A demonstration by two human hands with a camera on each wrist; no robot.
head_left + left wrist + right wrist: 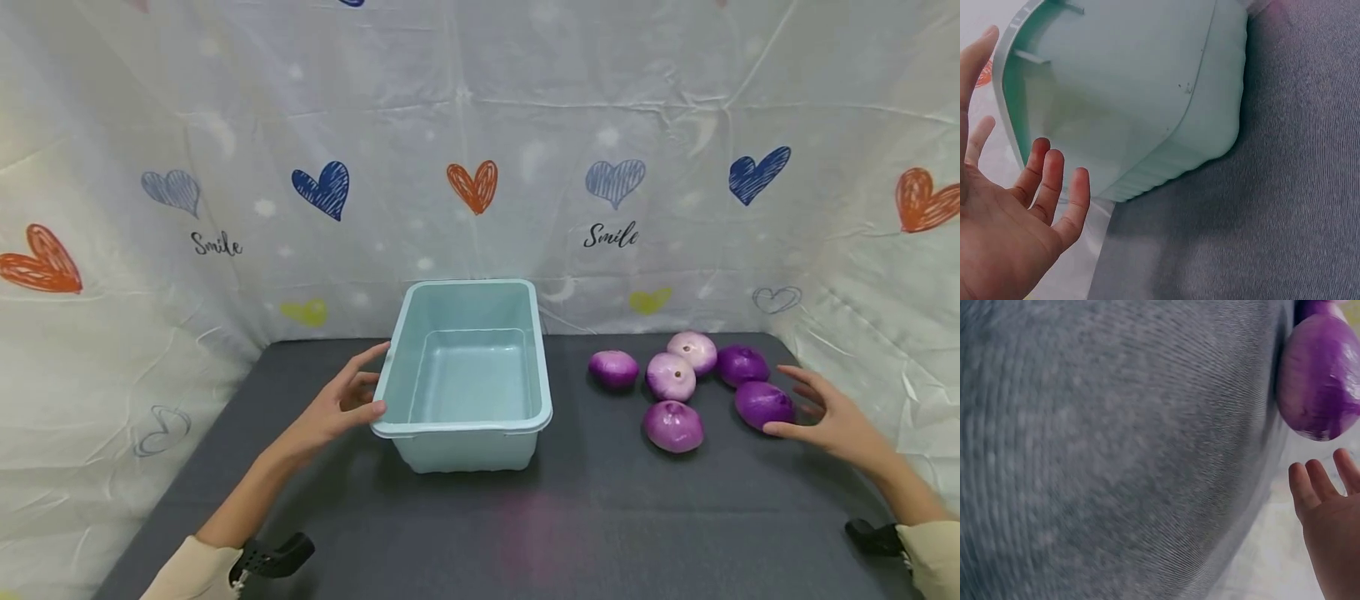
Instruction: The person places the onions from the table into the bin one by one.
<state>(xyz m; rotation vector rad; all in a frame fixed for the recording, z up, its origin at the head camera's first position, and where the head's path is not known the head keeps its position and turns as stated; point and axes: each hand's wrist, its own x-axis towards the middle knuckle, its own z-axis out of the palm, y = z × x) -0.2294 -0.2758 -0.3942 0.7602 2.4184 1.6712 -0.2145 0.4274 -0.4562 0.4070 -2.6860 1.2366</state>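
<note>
A pale blue-green plastic bin (465, 452) stands upright on the dark table, nothing inside it. My left hand (341, 406) is at its left rim, thumb and fingertips against the edge; in the left wrist view those fingers (1054, 184) are spread and only slightly bent beside the wall. On the right, my right hand (832, 418) reaches around the near right side of a purple onion (763, 405), thumb tip at its lower edge. The right wrist view shows extended fingers (1304, 487) just short of an onion (1319, 381); the thumb is hidden there.
Several other onions lie close by: a purple one (742, 366) behind, two paler ones (671, 377) in the middle, one in front (674, 427) and one nearer the bin (613, 369). A white curtain (480, 125) printed with hearts hangs behind the table (600, 525).
</note>
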